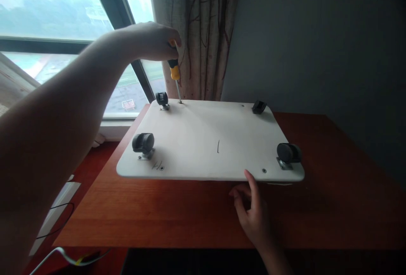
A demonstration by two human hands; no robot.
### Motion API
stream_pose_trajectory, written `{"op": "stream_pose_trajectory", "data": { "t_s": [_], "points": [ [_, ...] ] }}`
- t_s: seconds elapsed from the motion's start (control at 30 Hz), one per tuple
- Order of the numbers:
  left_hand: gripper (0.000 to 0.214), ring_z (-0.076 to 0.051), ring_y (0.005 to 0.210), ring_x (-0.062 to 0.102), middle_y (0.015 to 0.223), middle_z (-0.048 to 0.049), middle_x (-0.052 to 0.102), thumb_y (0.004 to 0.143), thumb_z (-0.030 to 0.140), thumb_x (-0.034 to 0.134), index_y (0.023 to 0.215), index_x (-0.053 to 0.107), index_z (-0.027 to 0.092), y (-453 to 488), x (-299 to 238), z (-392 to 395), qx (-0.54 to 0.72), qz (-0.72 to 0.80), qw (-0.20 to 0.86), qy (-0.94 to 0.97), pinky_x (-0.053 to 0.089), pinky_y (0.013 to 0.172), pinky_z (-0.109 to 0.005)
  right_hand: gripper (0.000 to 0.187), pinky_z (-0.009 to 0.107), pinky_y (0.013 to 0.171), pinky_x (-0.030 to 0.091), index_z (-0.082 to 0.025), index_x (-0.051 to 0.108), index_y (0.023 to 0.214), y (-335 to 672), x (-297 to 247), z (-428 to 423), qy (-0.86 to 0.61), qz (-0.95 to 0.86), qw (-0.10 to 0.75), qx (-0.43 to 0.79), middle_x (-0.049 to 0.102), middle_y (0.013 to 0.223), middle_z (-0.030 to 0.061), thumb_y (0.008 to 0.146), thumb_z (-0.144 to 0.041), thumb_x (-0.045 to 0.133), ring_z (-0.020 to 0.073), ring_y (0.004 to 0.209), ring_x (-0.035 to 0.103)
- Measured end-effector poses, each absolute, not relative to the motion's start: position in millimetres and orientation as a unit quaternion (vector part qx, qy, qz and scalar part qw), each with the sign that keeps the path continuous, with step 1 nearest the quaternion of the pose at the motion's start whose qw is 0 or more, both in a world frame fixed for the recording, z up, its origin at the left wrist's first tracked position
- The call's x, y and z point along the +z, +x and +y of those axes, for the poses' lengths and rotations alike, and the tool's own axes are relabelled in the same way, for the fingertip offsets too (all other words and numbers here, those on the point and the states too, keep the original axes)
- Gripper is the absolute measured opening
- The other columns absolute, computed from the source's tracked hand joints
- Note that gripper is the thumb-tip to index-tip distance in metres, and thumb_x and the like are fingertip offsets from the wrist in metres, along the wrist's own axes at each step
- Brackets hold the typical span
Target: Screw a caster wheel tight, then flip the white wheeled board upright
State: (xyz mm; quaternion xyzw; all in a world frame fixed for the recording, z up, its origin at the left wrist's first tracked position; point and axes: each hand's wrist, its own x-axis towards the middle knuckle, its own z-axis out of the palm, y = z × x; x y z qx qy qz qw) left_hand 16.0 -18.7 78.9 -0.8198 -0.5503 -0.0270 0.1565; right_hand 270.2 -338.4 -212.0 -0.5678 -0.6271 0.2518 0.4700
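Surface (152,211): brown, nearest. Right hand (253,209): fingers loosely spread, forefinger at the near edge of the board (203,127). Board: white, on the surface, wheels (143,143) up, one near each corner. Left hand (163,42): beyond, fingers wrapped around the screwdriver (174,71), tip down at a screw (180,102) beside the far left wheel. Step in hand: apparently turning that screw. Next move: likely calls for a seated tip, a steady board and a wrist twist.
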Motion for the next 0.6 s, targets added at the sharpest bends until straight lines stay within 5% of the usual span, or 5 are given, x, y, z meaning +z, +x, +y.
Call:
{"op": "stream_pose_trajectory", "data": {
  "t_s": [0.17, 0.3, 0.4, 0.6],
  "points": [
    [0.072, -0.042, 0.109, 0.058, 0.113, -0.017, 0.066, 0.086, 0.076, 0.04, 0.118, 0.071, 0.02, 14, 76, -18, -0.027, -0.615, 0.2, -0.763, 0.045, 0.087, -0.055, 0.065, 0.023, 0.074, 0.059, -0.025, 0.026, 0.157, 271, -213, -339, -0.571, -0.627, 0.466, 0.253, 0.071, 0.088, 0.0013, 0.097, -0.016, 0.05, 0.014, 0.08, 0.072],
    [0.054, -0.032, 0.094, 0.063, 0.095, -0.0089, 0.066, 0.089, 0.055, 0.048, 0.13, 0.064, 0.024, 8, 79, -13, -0.016, -0.573, 0.175, -0.8, 0.048, 0.082, -0.045, 0.065, 0.024, 0.073, 0.059, -0.026, 0.026, 0.157, 270, -212, -339, -0.571, -0.625, 0.469, 0.251, 0.071, 0.087, 0.0007, 0.097, -0.017, 0.05, 0.0141, 0.08, 0.071],
    [0.06, -0.025, 0.088, 0.065, 0.095, -0.004, 0.065, 0.087, 0.044, 0.055, 0.144, 0.051, 0.029, 7, 80, -16, -0.028, -0.559, 0.099, -0.823, 0.049, 0.081, -0.037, 0.064, 0.024, 0.073, 0.059, -0.024, 0.027, 0.156, 270, -211, -339, -0.575, -0.622, 0.467, 0.254, 0.071, 0.088, 0.0016, 0.097, -0.018, 0.05, 0.0146, 0.08, 0.071],
    [0.087, -0.045, 0.104, 0.061, 0.1, -0.0188, 0.063, 0.087, 0.082, 0.031, 0.114, 0.072, 0.011, 15, 76, -25, -0.009, -0.614, 0.234, -0.754, 0.048, 0.082, -0.055, 0.063, 0.023, 0.072, 0.059, -0.023, 0.028, 0.156, 269, -210, -339, -0.571, -0.624, 0.469, 0.253, 0.071, 0.088, 0.0019, 0.097, -0.018, 0.05, 0.0142, 0.079, 0.072]
  ]
}}
